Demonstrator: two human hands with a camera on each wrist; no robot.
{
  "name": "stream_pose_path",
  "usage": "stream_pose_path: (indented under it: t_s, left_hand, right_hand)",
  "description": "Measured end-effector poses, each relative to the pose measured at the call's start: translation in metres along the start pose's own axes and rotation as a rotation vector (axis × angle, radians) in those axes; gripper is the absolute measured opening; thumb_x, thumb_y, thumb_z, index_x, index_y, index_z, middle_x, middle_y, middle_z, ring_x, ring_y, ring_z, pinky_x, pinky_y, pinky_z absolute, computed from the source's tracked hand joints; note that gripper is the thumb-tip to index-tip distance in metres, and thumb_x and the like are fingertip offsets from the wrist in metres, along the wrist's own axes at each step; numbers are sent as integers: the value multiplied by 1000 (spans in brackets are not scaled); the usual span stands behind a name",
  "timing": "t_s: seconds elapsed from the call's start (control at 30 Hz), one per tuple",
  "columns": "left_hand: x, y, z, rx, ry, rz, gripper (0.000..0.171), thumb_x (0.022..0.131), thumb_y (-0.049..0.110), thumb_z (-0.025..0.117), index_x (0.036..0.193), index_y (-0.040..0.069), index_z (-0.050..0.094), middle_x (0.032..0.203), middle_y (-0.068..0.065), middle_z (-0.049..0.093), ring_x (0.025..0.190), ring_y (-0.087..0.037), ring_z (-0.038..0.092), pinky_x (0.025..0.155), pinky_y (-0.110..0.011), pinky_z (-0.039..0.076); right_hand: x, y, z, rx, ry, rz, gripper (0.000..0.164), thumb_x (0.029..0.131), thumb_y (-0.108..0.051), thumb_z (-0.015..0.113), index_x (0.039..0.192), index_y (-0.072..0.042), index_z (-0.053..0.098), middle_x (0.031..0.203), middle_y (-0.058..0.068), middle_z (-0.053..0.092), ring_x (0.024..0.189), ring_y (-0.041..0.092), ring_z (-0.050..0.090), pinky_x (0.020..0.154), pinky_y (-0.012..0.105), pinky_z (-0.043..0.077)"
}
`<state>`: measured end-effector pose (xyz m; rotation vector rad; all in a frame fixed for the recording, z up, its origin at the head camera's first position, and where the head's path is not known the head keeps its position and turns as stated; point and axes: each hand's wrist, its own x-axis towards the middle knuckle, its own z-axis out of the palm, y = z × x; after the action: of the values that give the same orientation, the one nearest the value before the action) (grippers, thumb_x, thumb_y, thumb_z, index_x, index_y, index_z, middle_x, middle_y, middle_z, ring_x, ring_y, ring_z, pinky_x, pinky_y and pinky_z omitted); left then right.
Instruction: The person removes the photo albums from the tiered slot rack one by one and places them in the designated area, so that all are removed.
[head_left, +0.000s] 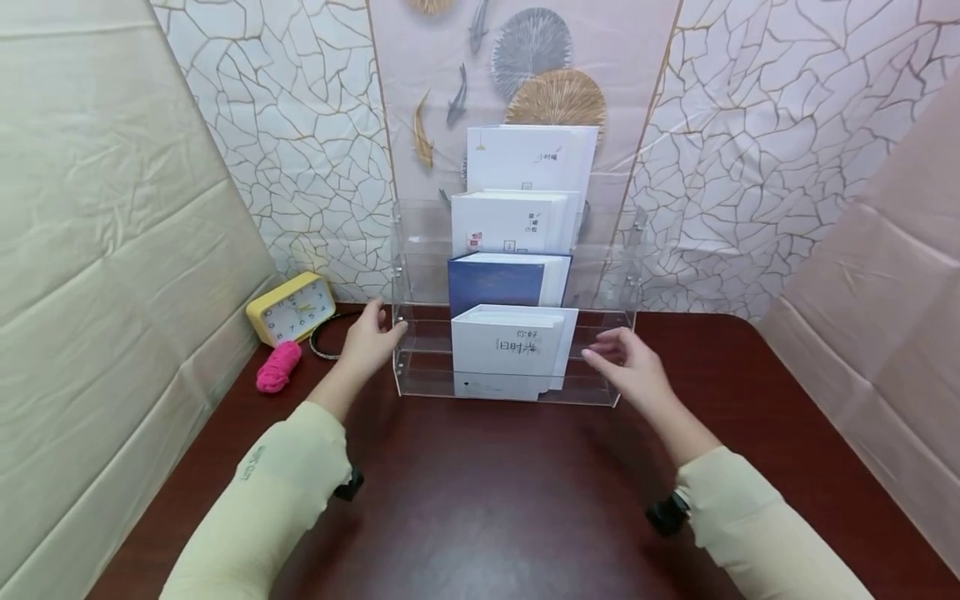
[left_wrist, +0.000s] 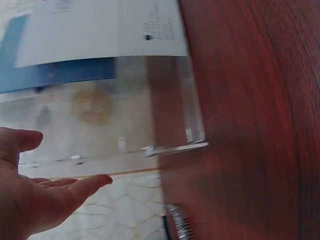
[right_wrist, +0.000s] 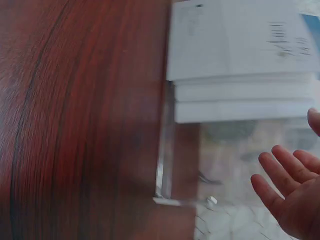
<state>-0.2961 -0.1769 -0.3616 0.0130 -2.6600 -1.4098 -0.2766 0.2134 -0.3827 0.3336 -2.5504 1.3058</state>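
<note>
A clear acrylic tiered rack [head_left: 427, 379] stands on the table with white books [head_left: 495, 358] in its front tier. Behind them are a blue-covered book [head_left: 495, 283] and more white books [head_left: 495, 221] on higher tiers. My left hand [head_left: 367, 337] is beside the rack's left side, thumb apart from the fingers and holding nothing; whether it touches the acrylic is unclear. On the other side, my right hand [head_left: 633, 371] hovers by the right end, just right of the front books. In the right wrist view its fingers [right_wrist: 280, 172] are spread and loose, with nothing in them.
At the left back are a yellow alarm clock [head_left: 292, 308], a bundle of pink yarn [head_left: 278, 367] and a dark cord loop [head_left: 318, 343]. A patterned cloth backdrop [head_left: 315, 150] hangs behind the rack. Dark reddish wood tabletop [head_left: 480, 500] spreads in front.
</note>
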Motion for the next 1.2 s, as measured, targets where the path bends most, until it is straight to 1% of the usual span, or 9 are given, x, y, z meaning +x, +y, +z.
stream_pose_path:
  t_s: [0.1, 0.23, 0.37, 0.47, 0.6, 0.77, 0.9, 1.0, 1.2]
  left_hand:
    - [12, -7, 11, 41, -25, -41, 66, 95, 20, 51, 149, 3, 18, 141, -24, 38, 127, -35, 38, 102, -45, 35]
    - [18, -16, 18, 93, -12, -28, 62, 89, 5, 48, 148, 6, 27, 132, -21, 50, 116, -33, 48, 93, -45, 42]
    - [19, -22, 19, 153, 17, 19, 62, 82, -2, 46, 143, 6, 38, 121, -20, 58, 96, -30, 53, 78, -41, 46]
    - [21, -23, 17, 175, 10, 47, 61, 83, -2, 45, 143, 4, 39, 117, -21, 60, 94, -29, 54, 76, -40, 47]
    - [22, -23, 17, 173, -12, 63, 59, 83, -2, 46, 142, 1, 39, 108, -19, 63, 83, -26, 54, 69, -36, 46]
    - [25, -25, 17, 137, -42, 70, 59, 82, -4, 47, 141, 0, 40, 96, -21, 63, 60, -21, 41, 52, -29, 35]
    - [28, -26, 18, 88, -77, 55, 60, 84, -5, 48, 142, 0, 37, 120, -22, 59, 77, -21, 57, 53, -25, 40]
    - [29, -26, 18, 71, -89, 50, 60, 85, -5, 48, 143, 1, 36, 128, -21, 53, 84, -24, 59, 52, -25, 41]
    - [27, -29, 17, 60, -69, 41, 59, 84, -6, 50, 141, 0, 38, 122, -21, 57, 88, -23, 60, 55, -26, 43]
  right_hand:
    - [8, 3, 21, 40, -31, 17, 47, 86, -34, 67, 115, 0, 53, 106, 17, 65, 97, 31, 61, 79, 42, 51]
    - [12, 3, 43, 75, -17, 17, 46, 83, -31, 72, 110, -1, 52, 101, 16, 63, 93, 31, 61, 78, 42, 51]
    - [11, 3, 61, 53, 52, 21, 50, 74, -30, 80, 105, -5, 51, 95, 13, 61, 88, 30, 60, 73, 37, 49]
    - [11, 2, 73, 25, 134, 27, 53, 69, -32, 84, 102, -7, 49, 90, 10, 61, 81, 29, 57, 67, 34, 45]
    - [13, 2, 82, 60, 217, 18, 52, 68, -31, 84, 99, -8, 49, 86, 8, 64, 75, 24, 56, 62, 31, 42]
    - [13, 4, 84, 138, 225, -13, 49, 70, -26, 84, 100, -7, 49, 88, 8, 68, 76, 17, 59, 61, 27, 45]
    - [16, -1, 84, 123, 240, -27, 47, 70, -23, 84, 97, -6, 49, 85, 8, 67, 73, 17, 59, 59, 27, 46]
    - [20, -9, 85, 111, 243, -48, 47, 70, -22, 84, 96, -7, 48, 84, 7, 67, 72, 17, 58, 57, 27, 46]
    - [29, -27, 87, 122, 194, -108, 50, 68, -23, 85, 98, -6, 49, 89, 8, 66, 75, 18, 58, 61, 31, 48]
